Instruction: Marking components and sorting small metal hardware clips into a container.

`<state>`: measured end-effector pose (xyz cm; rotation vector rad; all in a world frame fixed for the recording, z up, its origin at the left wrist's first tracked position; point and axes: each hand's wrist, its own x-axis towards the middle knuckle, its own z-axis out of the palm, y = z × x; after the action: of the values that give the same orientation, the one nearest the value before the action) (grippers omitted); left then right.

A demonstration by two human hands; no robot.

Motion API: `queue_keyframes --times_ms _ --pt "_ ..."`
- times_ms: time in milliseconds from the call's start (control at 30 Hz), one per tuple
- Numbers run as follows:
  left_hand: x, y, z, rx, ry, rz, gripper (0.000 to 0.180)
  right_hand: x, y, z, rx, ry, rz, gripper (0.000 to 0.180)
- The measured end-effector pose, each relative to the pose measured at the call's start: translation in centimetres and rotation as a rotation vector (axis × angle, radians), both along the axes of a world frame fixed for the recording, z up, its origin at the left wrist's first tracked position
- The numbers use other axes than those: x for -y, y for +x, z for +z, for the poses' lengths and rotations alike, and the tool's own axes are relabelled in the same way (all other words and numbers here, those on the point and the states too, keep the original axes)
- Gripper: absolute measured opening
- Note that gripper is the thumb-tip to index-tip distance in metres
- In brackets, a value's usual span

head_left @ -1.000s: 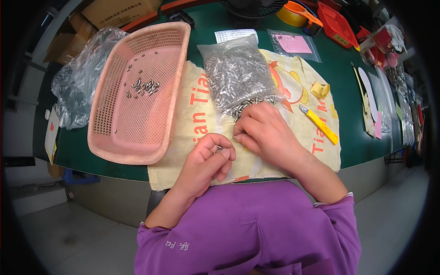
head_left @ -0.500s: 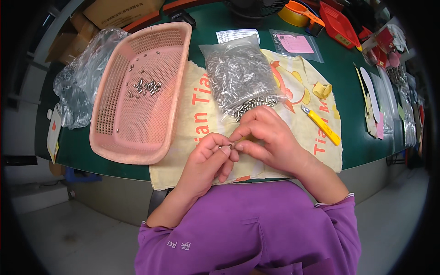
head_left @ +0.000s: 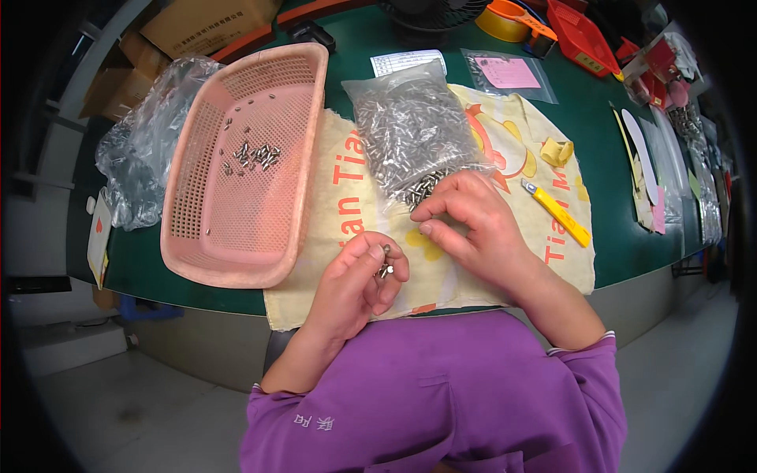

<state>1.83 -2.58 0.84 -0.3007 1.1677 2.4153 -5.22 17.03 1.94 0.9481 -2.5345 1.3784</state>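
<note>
Fingers of the left hand are clenched around small metal pins; right hand fingertips are pressed, loosely curled, at the pin bag just beyond them.

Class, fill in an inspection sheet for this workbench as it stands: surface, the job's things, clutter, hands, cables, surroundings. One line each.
Surface: green table with a printed cream cloth spread over it.
Job's things: clear bag of small metal parts lying open on the cloth; pink perforated basket with a few parts inside.
Clutter: yellow utility knife, crumpled plastic bag, pink slip in a clear sleeve, tape roll.
Hands: left hand pinches a few metal parts; right hand rests at the bag's mouth.
Cables: nothing seen.
Surroundings: cardboard boxes behind the table, grey floor below.
</note>
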Motion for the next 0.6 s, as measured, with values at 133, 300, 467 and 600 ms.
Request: queue_keyframes --times_ms 133,300,467,600 --pt "0.0 0.1 0.0 0.003 0.019 0.008 0.019 -0.1 0.0 0.0 0.011 0.018 0.006 0.011" --pt "0.0 0.0 -0.1 0.001 0.008 0.013 0.019 -0.6 -0.3 0.5 -0.122 0.179 -0.008 0.011" --pt "0.2 0.0 -0.2 -0.043 0.049 -0.007 0.015 -1.1 -0.5 0.4 -0.114 0.234 0.106 0.012" --pt "0.0 0.0 -0.1 -0.027 0.063 0.017 0.015 -0.8 -0.4 -0.2 -0.115 0.245 0.111 0.012"
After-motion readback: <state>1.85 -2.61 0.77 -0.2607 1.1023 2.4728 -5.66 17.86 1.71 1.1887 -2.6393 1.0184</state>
